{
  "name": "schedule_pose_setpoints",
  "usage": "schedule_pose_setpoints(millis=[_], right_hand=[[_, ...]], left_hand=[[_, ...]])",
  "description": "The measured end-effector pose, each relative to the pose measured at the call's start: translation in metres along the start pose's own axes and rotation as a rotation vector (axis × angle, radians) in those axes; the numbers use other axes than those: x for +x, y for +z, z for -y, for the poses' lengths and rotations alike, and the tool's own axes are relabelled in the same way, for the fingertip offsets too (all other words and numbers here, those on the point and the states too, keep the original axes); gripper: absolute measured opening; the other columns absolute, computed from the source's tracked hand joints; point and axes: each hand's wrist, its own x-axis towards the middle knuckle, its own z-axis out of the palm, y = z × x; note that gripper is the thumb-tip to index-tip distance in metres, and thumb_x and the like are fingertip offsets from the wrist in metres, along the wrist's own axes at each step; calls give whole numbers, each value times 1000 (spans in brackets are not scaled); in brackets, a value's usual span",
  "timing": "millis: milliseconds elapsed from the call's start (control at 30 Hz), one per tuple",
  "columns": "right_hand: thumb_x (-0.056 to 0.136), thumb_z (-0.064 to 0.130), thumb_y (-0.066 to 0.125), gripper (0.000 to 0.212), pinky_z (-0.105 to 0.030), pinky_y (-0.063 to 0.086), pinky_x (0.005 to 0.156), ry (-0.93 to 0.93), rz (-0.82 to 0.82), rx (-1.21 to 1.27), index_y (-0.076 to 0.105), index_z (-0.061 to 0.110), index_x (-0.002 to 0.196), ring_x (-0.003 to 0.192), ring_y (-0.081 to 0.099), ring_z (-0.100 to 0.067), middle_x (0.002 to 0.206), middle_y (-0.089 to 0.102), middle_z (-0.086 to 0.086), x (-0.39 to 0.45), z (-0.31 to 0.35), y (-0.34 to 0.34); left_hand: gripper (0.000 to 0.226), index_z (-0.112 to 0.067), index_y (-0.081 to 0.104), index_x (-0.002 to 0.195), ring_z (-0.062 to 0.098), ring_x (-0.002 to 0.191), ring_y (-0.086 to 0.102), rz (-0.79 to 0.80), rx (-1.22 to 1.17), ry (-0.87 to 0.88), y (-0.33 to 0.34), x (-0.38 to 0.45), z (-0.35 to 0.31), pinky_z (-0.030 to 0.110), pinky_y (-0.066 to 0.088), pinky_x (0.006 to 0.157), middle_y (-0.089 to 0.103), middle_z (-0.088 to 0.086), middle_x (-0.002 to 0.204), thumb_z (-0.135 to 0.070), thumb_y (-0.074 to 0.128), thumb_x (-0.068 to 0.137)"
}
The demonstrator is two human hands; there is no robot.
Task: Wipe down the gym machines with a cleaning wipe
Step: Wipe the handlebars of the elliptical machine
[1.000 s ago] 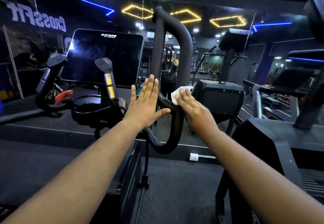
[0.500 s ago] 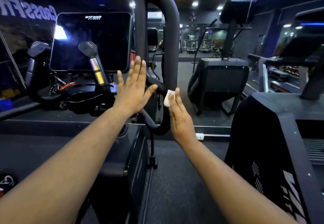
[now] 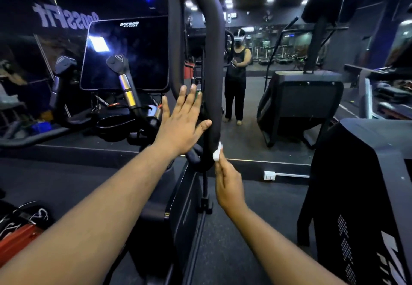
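A black looped handlebar [image 3: 215, 61] of a gym machine rises in front of me. My right hand [image 3: 228, 184] pinches a small white cleaning wipe [image 3: 217, 152] and presses it against the right side of the loop near its lower bend. My left hand [image 3: 181, 122] is held flat with its fingers spread, its thumb touching the left side of the same bar. The dark console screen [image 3: 127, 55] of the machine stands to the left, with two grip levers [image 3: 123, 79] in front of it.
A wall mirror [image 3: 278, 106] ahead reflects a person and more machines. A black stair-climber body [image 3: 367, 195] stands close on the right. A red object with white cords [image 3: 20, 231] lies on the floor at the lower left. Dark floor [image 3: 256, 217] runs between the machines.
My right hand has slid the wipe down the right side of the loop toward its lower bend. My left hand stays flat against the bar. My head has moved closer and lower.
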Motion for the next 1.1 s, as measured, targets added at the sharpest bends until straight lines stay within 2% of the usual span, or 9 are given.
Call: schedule_pose_setpoints(millis=[133,233,400,567,667,800,900,967,1100], right_hand=[[108,8,45,50,-21,40,112,-27,-27,73,36,14,156,130,49,8,146,54,2,41,18,-18],[109,17,44,52,-8,33,108,-19,-37,169,30,12,158,126,40,23,150,41,11,89,54,-17],[109,31,41,60,-22,18,124,-3,79,322,15,21,162,150,20,3,166,23,8,71,51,-8],[108,35,41,57,-28,27,122,92,99,429,24,18,161,145,35,0,159,40,6,129,71,-18],[110,28,38,52,-20,22,121,89,38,425,27,14,159,146,28,-1,163,32,2,178,97,-29],[110,29,39,56,-1,19,109,29,86,341,20,18,162,136,24,21,159,23,16,165,91,-29],[107,30,48,53,-27,33,119,29,124,319,34,14,156,140,42,1,156,44,3,138,82,-30],[107,25,48,37,-31,46,109,53,135,387,50,13,142,124,60,-9,131,66,1,153,96,-35],[105,41,47,25,-43,51,104,84,76,433,61,23,116,105,67,-15,111,71,0,225,144,-46]], left_hand=[[78,-24,-13,160,13,149,-33,-28,-11,-28,3,0,-3,55,-21,120,-33,-11,160,-63,21,102],[75,-25,-11,161,13,150,-31,-32,-42,-47,2,-3,-9,54,-20,121,-26,-10,165,-58,22,102],[70,-26,-10,161,9,149,-30,-52,-124,-94,-1,-7,-23,49,-21,121,-19,-12,166,-43,32,108],[69,-32,-17,156,7,150,-30,-49,-79,-118,2,-6,-24,39,-30,112,-20,-15,167,-50,26,105],[72,-31,-17,157,6,150,-30,-35,-45,-123,-1,-6,-23,38,-32,108,-18,-16,167,-54,24,102],[72,-33,-17,158,2,148,-32,-20,-57,-118,-2,-6,-22,45,-29,112,-18,-18,167,-53,29,106],[75,-29,-14,161,1,148,-30,-23,-76,-98,-6,-4,-20,50,-27,117,-18,-18,167,-52,31,106],[82,-26,-14,161,0,149,-26,-26,-79,-72,-11,4,-19,51,-25,119,-17,-14,168,-51,39,103],[100,-20,-17,160,4,153,-19,-22,-150,-101,-26,26,-26,54,-24,119,-16,-6,169,-48,54,95]])
